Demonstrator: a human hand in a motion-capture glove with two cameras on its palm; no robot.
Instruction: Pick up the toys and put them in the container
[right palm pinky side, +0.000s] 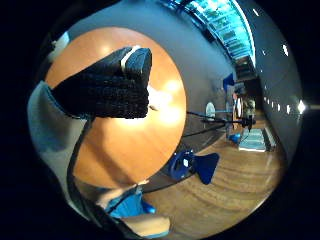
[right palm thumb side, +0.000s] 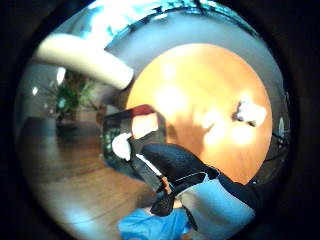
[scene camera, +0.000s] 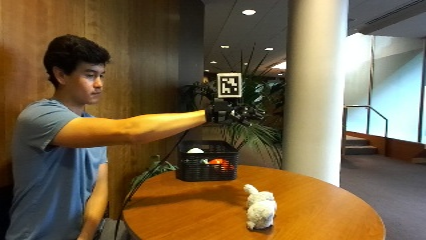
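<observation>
My gloved right hand (scene camera: 229, 112) hangs in the air well above a black mesh basket (scene camera: 196, 172) at the far side of the round wooden table (scene camera: 200, 215). Its fingers (right palm pinky side: 105, 87) are loosely curled with nothing in them. Inside the basket (right palm thumb side: 111, 145) lie a white toy (scene camera: 195, 150) and a red-orange toy (scene camera: 216, 162); the thumb side palm view shows them as the white toy (right palm thumb side: 121, 146) and the orange toy (right palm thumb side: 145, 124). A white plush animal (scene camera: 259, 210) lies on the table nearer the front, also seen as a plush (right palm thumb side: 250, 112) and a plush (right palm pinky side: 157, 97).
A thick white pillar (scene camera: 316, 85) and a leafy plant (scene camera: 256, 130) stand behind the table. A wood-panelled wall runs behind the person. Blue chairs (right palm pinky side: 192, 165) stand on the floor beside the table.
</observation>
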